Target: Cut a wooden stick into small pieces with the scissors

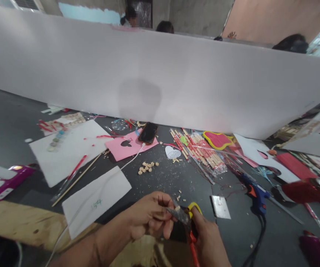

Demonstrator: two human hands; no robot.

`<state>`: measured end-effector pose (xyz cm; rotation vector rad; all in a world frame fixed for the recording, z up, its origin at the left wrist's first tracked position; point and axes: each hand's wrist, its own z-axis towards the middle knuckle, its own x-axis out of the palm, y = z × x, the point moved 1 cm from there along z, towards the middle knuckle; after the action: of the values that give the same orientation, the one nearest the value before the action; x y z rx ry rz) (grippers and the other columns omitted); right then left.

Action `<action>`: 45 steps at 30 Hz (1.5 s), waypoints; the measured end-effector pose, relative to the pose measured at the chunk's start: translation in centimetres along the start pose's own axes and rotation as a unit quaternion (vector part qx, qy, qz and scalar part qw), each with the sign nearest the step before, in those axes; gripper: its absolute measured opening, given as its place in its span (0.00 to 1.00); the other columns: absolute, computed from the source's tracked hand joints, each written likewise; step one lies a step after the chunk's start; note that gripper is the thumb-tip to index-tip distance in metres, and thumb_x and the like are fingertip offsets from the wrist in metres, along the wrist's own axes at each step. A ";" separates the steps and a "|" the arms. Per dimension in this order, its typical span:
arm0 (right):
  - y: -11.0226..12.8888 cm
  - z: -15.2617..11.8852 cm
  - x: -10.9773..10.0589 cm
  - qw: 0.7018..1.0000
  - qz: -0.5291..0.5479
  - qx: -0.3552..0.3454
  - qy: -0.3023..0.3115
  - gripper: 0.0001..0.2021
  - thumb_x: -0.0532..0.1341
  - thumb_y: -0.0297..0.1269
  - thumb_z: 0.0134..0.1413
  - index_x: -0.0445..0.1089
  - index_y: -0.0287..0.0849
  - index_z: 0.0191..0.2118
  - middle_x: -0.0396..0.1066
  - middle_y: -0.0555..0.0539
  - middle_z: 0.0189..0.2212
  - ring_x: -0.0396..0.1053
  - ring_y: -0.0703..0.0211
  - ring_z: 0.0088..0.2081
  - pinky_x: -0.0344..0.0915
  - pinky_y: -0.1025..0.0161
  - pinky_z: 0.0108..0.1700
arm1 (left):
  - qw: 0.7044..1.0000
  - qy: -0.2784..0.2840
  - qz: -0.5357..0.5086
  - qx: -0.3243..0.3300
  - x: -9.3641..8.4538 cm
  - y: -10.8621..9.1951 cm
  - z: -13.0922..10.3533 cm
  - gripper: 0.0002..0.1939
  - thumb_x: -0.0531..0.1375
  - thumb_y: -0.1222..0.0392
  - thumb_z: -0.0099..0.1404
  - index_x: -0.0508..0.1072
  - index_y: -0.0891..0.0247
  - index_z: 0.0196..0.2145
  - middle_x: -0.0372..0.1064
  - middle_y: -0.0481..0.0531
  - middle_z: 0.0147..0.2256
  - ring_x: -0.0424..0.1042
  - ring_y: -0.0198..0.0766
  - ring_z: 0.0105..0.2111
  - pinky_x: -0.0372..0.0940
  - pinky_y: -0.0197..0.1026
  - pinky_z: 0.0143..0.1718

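Observation:
Near the bottom middle, my right hand (pixel 210 237) is closed around scissors (pixel 182 216) with yellow and red handles. Their grey blades point left toward my left hand (pixel 151 215). That hand is closed, its fingertips pinched together right at the blades. A small pale piece (pixel 177 208) shows by the blades, but what my left fingers grip is mostly hidden. Little cut pale bits (pixel 179 196) lie just beyond the scissors. Farther off is a heap of small pale wooden pieces (pixel 147 167) on the dark table (pixel 173 178).
A white partition (pixel 154 74) stands along the table's far side, with people's heads behind it. Around my hands lie a phone (pixel 148 132) on a cable, pink card (pixel 118 150), white paper (pixel 97 200), bundled wooden sticks (pixel 204 150), a blue glue gun (pixel 257 194) and a small white square (pixel 221 207).

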<state>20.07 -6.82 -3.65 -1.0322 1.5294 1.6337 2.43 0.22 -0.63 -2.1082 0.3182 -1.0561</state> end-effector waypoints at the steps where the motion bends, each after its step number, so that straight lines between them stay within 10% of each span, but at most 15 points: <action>1: -0.1 0.0 0.1 1.000 -0.009 0.006 0.001 0.11 0.49 0.26 0.44 0.64 0.43 0.34 0.71 0.49 0.21 0.70 0.60 0.22 0.56 0.70 0.23 | 1.000 -0.015 0.019 0.015 0.0 0.0 0.1 0.10 0.62 0.57 0.51 0.66 0.67 0.25 0.68 0.49 0.16 0.44 0.22 0.08 0.37 0.29 0.11; 11: 0.6 0.2 0.2 0.995 -0.014 0.097 0.026 0.12 0.49 0.33 0.52 0.61 0.41 0.42 0.72 0.49 0.19 0.72 0.56 0.22 0.54 0.68 0.22 | 0.832 -0.264 0.446 0.198 1.6 -1.0 -0.6 0.09 0.52 0.63 0.61 0.72 0.61 0.32 0.73 0.48 0.29 0.71 0.36 0.29 0.58 0.33 0.30; 16: 0.1 -0.3 0.4 0.996 -0.055 0.063 0.003 0.13 0.49 0.27 0.47 0.63 0.42 0.40 0.70 0.51 0.16 0.70 0.57 0.19 0.52 0.68 0.21 | 0.892 -0.207 0.348 0.200 1.0 -0.8 -0.4 0.07 0.53 0.63 0.59 0.70 0.64 0.26 0.72 0.49 0.23 0.66 0.32 0.22 0.57 0.32 0.24; 22: -0.8 -0.7 0.8 0.998 -0.054 0.027 -0.009 0.17 0.50 0.25 0.43 0.66 0.43 0.40 0.71 0.50 0.17 0.70 0.59 0.20 0.52 0.69 0.20 | 0.998 -0.032 0.046 0.030 0.2 -0.8 -0.2 0.09 0.61 0.59 0.52 0.64 0.66 0.25 0.68 0.48 0.15 0.43 0.21 0.08 0.37 0.29 0.10; 27: -0.5 -0.4 0.7 0.998 -0.047 0.044 0.011 0.14 0.51 0.28 0.46 0.65 0.42 0.40 0.72 0.49 0.18 0.71 0.57 0.20 0.53 0.69 0.21 | 0.989 -0.069 0.098 0.087 0.1 -0.7 0.2 0.13 0.59 0.53 0.56 0.65 0.67 0.26 0.70 0.51 0.19 0.50 0.22 0.09 0.43 0.28 0.11; 38: 0.6 0.0 -0.2 0.998 -0.015 0.066 -0.012 0.13 0.55 0.47 0.52 0.61 0.44 0.39 0.71 0.52 0.20 0.70 0.58 0.21 0.56 0.68 0.22 | 0.854 -0.268 0.391 0.216 1.4 -1.0 -0.4 0.08 0.53 0.62 0.60 0.71 0.65 0.27 0.72 0.49 0.23 0.69 0.34 0.24 0.59 0.32 0.25; 45: 1.3 0.0 -1.2 0.996 0.051 -0.021 -0.073 0.24 0.60 0.50 0.45 0.57 0.43 0.45 0.71 0.43 0.34 0.71 0.53 0.35 0.65 0.63 0.33 | 0.886 -0.211 0.350 0.220 2.1 -1.0 -0.2 0.07 0.54 0.65 0.58 0.71 0.65 0.25 0.72 0.49 0.23 0.71 0.35 0.26 0.60 0.32 0.27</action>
<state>19.54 -6.89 -1.95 -0.8479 1.4774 1.7783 3.46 -0.25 1.43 -1.5495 0.5137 -0.1974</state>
